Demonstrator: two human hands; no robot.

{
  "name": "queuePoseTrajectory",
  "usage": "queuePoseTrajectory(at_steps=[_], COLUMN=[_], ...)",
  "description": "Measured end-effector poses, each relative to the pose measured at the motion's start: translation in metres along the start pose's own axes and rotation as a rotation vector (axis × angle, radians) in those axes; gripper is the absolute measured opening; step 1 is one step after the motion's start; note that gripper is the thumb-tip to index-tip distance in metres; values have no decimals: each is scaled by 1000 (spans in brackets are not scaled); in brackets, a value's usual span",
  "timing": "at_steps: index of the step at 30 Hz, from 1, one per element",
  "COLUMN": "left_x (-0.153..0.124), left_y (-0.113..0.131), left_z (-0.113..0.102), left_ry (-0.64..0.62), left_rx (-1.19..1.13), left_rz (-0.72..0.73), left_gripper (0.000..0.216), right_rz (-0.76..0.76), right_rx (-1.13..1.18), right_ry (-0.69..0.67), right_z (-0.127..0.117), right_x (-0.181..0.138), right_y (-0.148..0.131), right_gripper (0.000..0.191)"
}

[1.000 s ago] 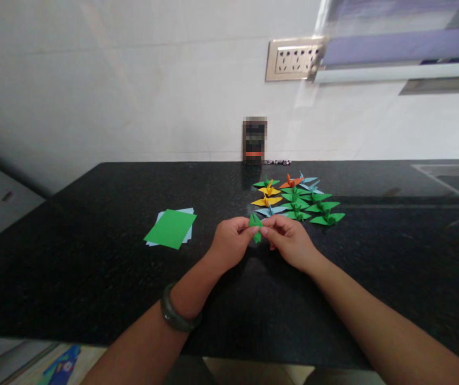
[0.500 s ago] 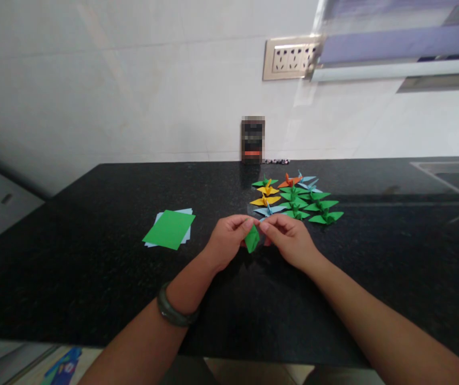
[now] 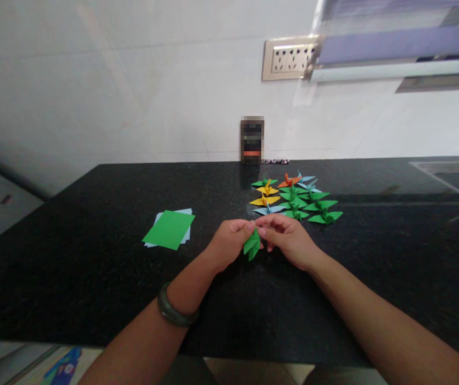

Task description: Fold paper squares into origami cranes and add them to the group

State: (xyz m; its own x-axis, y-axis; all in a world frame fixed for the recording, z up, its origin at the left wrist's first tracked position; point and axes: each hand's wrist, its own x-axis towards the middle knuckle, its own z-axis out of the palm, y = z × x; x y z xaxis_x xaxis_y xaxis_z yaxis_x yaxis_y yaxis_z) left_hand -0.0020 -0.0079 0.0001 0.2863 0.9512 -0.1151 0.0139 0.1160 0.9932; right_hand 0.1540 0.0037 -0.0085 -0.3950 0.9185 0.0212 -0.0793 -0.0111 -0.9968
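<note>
Centrally, left hand (image 3: 229, 243) and right hand (image 3: 289, 240) pinch a green folded paper (image 3: 251, 244); counter (image 3: 93, 278) edge well clear.

Black granite counter (image 3: 93, 256), pale wall (image 3: 133, 80), socket panel (image 3: 287, 52).

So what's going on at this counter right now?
A person is working a small folded green paper piece with both bare hands. The left hand and right hand pinch its top between their fingers, holding it over the black speckled stone counter. Behind the hands lies a cluster of finished folded paper birds in green, yellow, orange and pale blue. To the left, a flat green paper sheet rests on pale blue sheets.
</note>
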Motion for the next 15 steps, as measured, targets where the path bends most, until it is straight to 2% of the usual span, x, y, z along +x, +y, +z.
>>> queuePoseTrajectory(at_steps=[11, 15], left_x=[2, 4], left_y=[-7, -11], left_z=[1, -1], left_ry=[-11, -40], left_rx=[-81, -48], left_rz=[44, 109], left_gripper=[36, 35], right_rz=[81, 132], right_rx=[103, 123], right_ry=[21, 8], right_z=[4, 4], right_x=[-1, -1], right_y=[-1, -1], right_gripper=[24, 23])
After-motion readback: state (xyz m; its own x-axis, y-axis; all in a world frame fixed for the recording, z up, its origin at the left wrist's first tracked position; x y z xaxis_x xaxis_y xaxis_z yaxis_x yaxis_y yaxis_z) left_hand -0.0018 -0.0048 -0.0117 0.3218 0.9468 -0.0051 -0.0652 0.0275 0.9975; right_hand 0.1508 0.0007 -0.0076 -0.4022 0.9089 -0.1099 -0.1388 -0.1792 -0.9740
